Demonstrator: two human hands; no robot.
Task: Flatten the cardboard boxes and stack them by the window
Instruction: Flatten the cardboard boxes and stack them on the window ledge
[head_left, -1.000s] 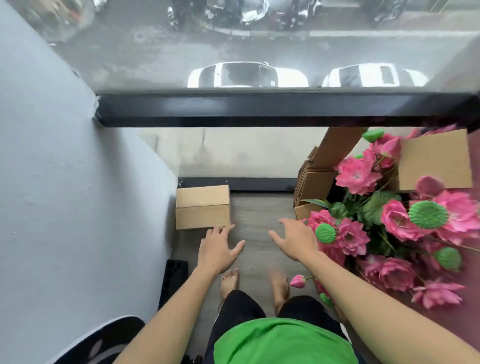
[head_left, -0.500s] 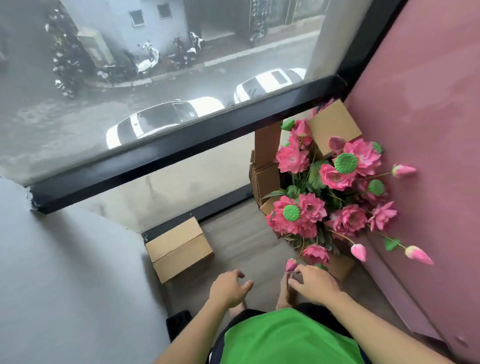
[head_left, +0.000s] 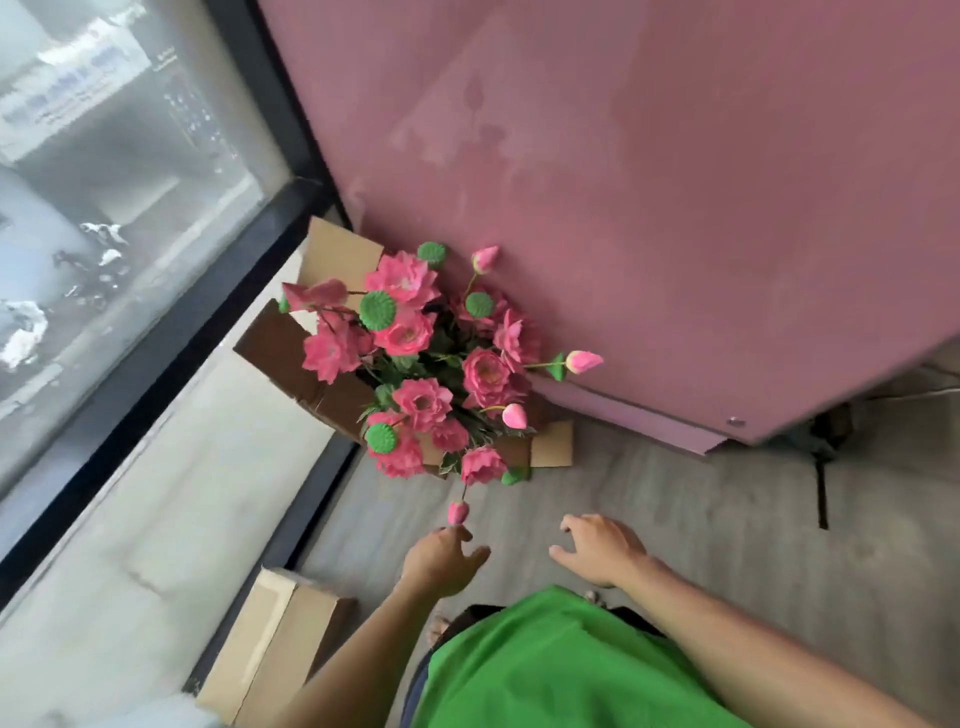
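Though the view was tilted hard, most of the corner could be read. Cardboard boxes (head_left: 291, 353) by the window (head_left: 119, 218) were largely hidden behind a bunch of pink flowers (head_left: 421, 364); only a few brown flaps & edges showed, so whether they were flat or how many there were couldn't be told. A closed box (head_left: 270, 644) lay on the grey floor (head_left: 727, 545) along the window base, bottom left, its near end cut off by the left forearm. Feet were mostly hidden under the green shirt (head_left: 561, 665). Street outside was blurred.

Left hand (head_left: 441, 564) hung w/ fingers loosely spread, empty; fingertips sat right at a pink bud (head_left: 458, 512) drooping from the bunch, contact unclear. Right hand (head_left: 602, 551) was also slack, fingers curled a bit, gripping nothing.

Vs. half a sec before, the view had swung right: pink wall (head_left: 649, 208) now filled most of the frame, window was pushed to the left edge, closed box had slid to the bottom corner. Both hands stayed empty, in front of the body.
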